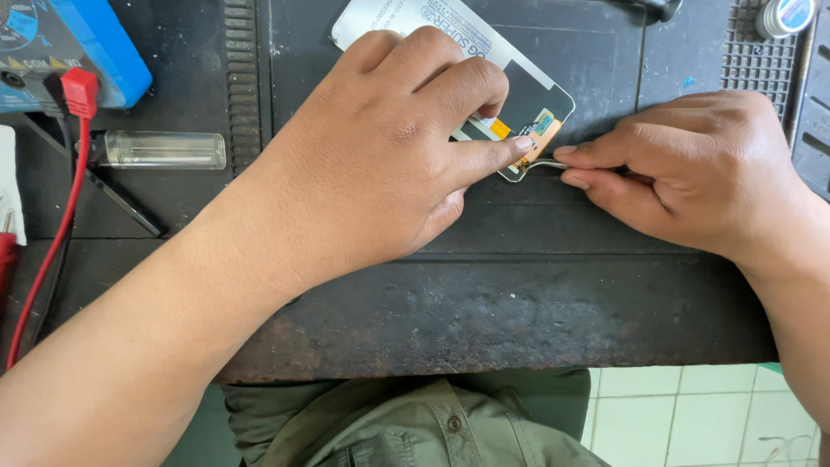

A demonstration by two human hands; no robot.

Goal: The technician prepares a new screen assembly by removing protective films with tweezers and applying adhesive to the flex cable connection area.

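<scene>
A phone display panel (527,82) lies back-side up on a dark work mat, its orange flex connector (540,130) at the near corner. My left hand (389,147) presses down on the panel, index fingertip right beside the connector. My right hand (683,169) pinches thin metal tweezers (540,164), whose tips reach the panel's corner by the flex connector. Most of the panel is hidden under my left hand.
A blue multimeter (60,52) with a red lead (52,233) sits at the far left, next to a clear plastic tube (164,149). A small round tin (787,15) rests at the top right. The worn bench edge (484,337) runs in front of me.
</scene>
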